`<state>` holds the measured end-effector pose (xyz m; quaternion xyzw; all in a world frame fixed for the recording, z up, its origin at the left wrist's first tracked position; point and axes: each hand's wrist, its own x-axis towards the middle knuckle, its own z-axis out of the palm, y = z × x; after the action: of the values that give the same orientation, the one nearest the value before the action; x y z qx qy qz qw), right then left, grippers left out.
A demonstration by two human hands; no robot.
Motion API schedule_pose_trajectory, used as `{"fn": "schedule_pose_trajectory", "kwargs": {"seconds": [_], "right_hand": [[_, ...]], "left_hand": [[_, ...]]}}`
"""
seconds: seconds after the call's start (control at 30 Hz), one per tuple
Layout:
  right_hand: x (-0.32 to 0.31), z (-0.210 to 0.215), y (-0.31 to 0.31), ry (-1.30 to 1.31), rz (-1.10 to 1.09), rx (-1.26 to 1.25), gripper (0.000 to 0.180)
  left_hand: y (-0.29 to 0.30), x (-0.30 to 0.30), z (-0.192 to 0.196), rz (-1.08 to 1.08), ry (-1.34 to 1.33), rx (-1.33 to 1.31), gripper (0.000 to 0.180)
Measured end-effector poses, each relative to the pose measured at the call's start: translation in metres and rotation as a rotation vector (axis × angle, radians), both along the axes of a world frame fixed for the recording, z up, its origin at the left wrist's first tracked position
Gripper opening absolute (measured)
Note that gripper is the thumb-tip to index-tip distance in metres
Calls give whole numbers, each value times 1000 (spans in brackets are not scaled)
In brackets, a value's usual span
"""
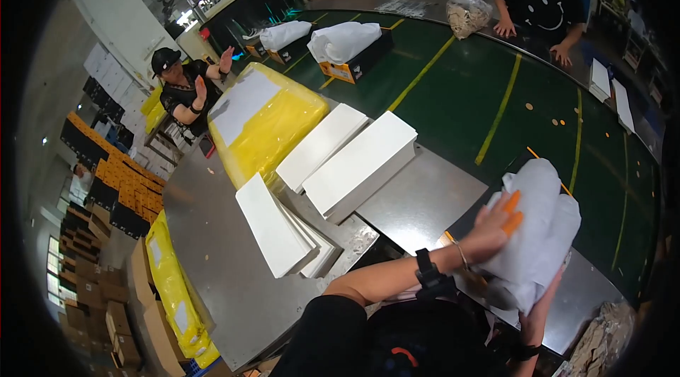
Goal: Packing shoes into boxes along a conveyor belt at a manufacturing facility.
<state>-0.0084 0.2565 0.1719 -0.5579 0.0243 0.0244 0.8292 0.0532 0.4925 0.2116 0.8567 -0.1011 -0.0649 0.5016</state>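
A bulky bundle in white wrapping paper (531,235) sits in a dark box with orange edges (473,215), at the right, where the steel table meets the green belt. My left hand (492,227) lies on the bundle's left side with its fingers stretched out, slightly blurred. Orange covers sit on some of its fingertips. Against the bundle's near right side is my right hand (550,295), its fingers hidden by the paper. Stacks of white paper sheets (361,164) lie on the steel table left of the box.
A yellow plastic-wrapped package (283,118) lies behind the paper stacks. Along the green conveyor belt (453,108) stand more boxes with white bundles (346,42). One co-worker (185,90) stands at the far left, another (542,1) across the belt. A bag of brown pieces (467,14) sits at the belt's far edge.
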Motion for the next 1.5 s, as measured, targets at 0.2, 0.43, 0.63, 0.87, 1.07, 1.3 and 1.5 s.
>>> {"fn": "schedule_pose_trajectory", "kwargs": {"seconds": [0.2,0.43,0.63,0.87,1.07,1.3,1.5], "right_hand": [[-12,-22,-107,19,-98,-262,60],[-40,-2,-183,128,-278,-503,60],[-52,-38,-217,150,-402,-668,58],[-51,49,-17,-441,-218,-1228,59],[-29,35,16,-257,-6,-1012,62],[-22,66,18,-326,261,-1386,62],[-16,71,23,-291,310,-1451,67]], "left_hand": [[-93,-16,10,-139,-14,-100,71],[-121,-11,34,-1103,323,18,60],[-32,4,48,-363,-21,-59,55],[77,32,-41,455,-226,-107,55],[40,-25,-74,-86,362,-507,83],[69,-35,-40,-90,235,-397,103],[110,-38,-1,224,276,-518,106]]}}
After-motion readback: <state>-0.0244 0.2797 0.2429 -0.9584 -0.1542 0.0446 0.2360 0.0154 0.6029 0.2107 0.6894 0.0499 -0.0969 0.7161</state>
